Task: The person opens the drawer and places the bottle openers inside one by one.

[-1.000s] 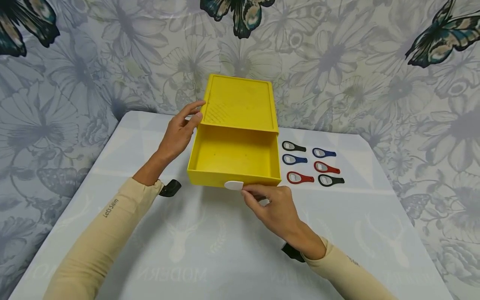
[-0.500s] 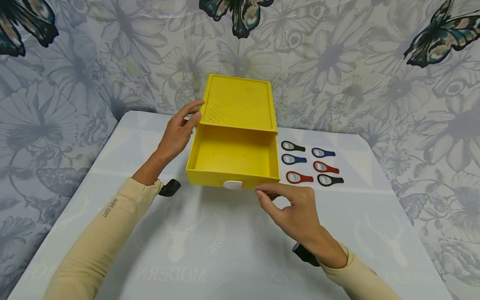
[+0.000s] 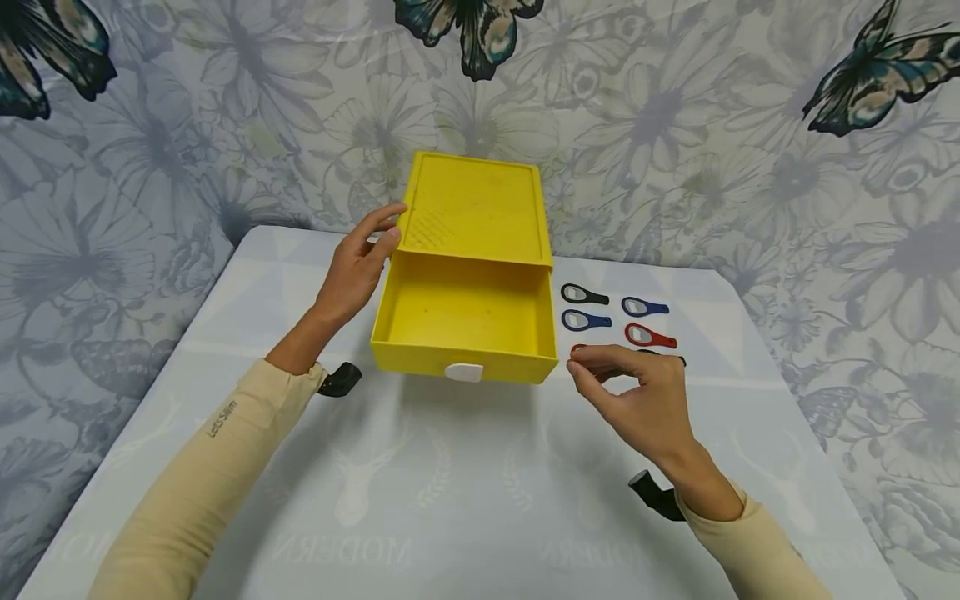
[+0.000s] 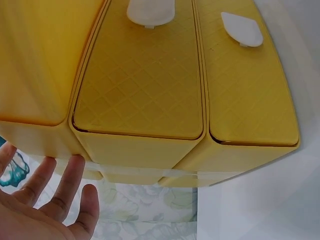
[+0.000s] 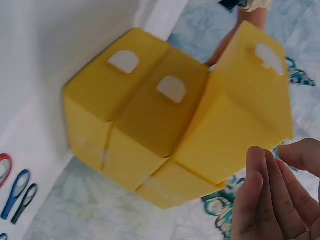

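Observation:
A yellow drawer cabinet (image 3: 480, 208) stands at the table's back, its top drawer (image 3: 408, 358) pulled out with a bare floor inside. White tab handles mark the drawer fronts; the middle drawer (image 4: 140, 90) and bottom drawer (image 4: 250, 95) are closed. My left hand (image 3: 352, 271) rests its extended fingertips against the cabinet's left side. In the air off the drawer's front right corner, my right hand (image 3: 641, 400) holds nothing, its fingers loosely bent. Behind it, partly covered, lie several small loop-headed tools resembling bottle openers, including a blue one (image 3: 587, 320) and a red one (image 3: 650, 336).
A white table (image 3: 450, 500) with faint printing carries everything. Close behind the cabinet hangs a floral backdrop (image 3: 660, 183) with butterflies. Black camera mounts (image 3: 341, 380) stick out from both wrists.
My right hand has let go of the white handle on the top drawer and moved right, past the drawer's corner towards the small tools. The left hand stays on the cabinet.

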Motion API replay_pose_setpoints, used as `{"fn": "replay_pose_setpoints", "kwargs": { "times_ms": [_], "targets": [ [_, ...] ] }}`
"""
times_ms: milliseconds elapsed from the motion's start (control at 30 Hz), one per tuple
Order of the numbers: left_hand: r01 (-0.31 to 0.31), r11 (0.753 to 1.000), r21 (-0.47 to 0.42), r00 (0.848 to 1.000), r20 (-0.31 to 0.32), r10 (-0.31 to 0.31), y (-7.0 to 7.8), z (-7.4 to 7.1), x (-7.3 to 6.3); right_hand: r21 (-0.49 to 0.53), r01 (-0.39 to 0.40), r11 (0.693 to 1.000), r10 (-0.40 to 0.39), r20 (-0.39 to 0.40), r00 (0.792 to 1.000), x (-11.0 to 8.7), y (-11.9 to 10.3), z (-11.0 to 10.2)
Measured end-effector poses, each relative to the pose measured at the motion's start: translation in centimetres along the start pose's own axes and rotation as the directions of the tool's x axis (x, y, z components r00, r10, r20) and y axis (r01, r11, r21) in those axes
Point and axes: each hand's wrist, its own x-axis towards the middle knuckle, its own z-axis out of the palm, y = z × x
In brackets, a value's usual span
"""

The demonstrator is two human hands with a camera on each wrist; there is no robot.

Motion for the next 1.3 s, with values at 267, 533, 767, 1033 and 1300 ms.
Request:
{"fn": "replay_pose_setpoints", "kwargs": {
  "times_ms": [267,533,767,1033,1300],
  "targets": [
    [0.006,1.0,0.007,1.0,-0.007,-0.006,0.1,0.0,-0.1,-0.092,-0.055,0.994,0.061,0.057,0.997,0.0,3.4,-0.2],
    [-0.008,1.0,-0.007,1.0,-0.007,0.008,0.0,-0.1,0.3,-0.179,-0.139,0.974,0.174,0.192,0.966,0.6,7.7,-0.9],
    [0.003,1.0,-0.012,1.0,0.006,-0.003,0.9,0.0,-0.3,-0.178,-0.163,0.97,0.217,0.344,0.913,0.1,10.6,-1.1],
    [-0.006,1.0,-0.015,1.0,-0.007,0.006,3.0,-0.2,-1.1,-0.131,-0.125,0.983,0.174,0.488,0.855,0.5,14.5,-0.7],
    [0.007,1.0,-0.027,1.0,-0.009,-0.007,-0.1,0.2,-0.1,-0.153,-0.227,0.962,0.274,0.577,0.77,0.1,17.2,-0.2]
  ]
}}
